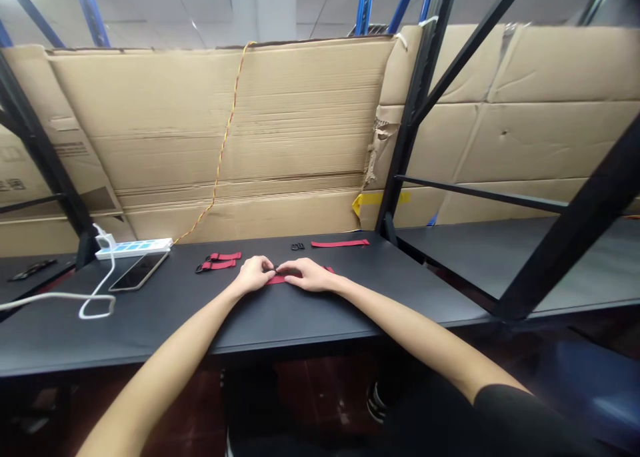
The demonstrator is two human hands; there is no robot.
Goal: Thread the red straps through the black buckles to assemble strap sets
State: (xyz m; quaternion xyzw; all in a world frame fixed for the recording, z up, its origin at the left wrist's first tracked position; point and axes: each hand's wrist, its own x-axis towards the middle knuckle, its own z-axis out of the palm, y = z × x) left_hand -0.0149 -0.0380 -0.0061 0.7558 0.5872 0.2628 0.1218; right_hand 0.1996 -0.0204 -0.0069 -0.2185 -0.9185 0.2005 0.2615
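Note:
In the head view, a red strap (276, 280) lies on the dark tabletop between my two hands, with a small black buckle (275, 268) at its upper edge. My left hand (254, 274) is closed, thumb and fingers pinching at the buckle. From the other side my right hand (309, 275) has its bent fingers on the strap, close to the left fingertips. A bit of red webbing (329, 269) shows beyond my right hand; the rest of it is hidden. To the left lie two red straps with black buckles (220, 265).
Loose black buckles (297, 246) and a flat red strap (340, 243) lie toward the back. A phone (140, 271), a white power strip (134, 247) and a white cable (98, 299) occupy the left. Cardboard (290, 137) walls the back; a black rack post (407, 130) stands right.

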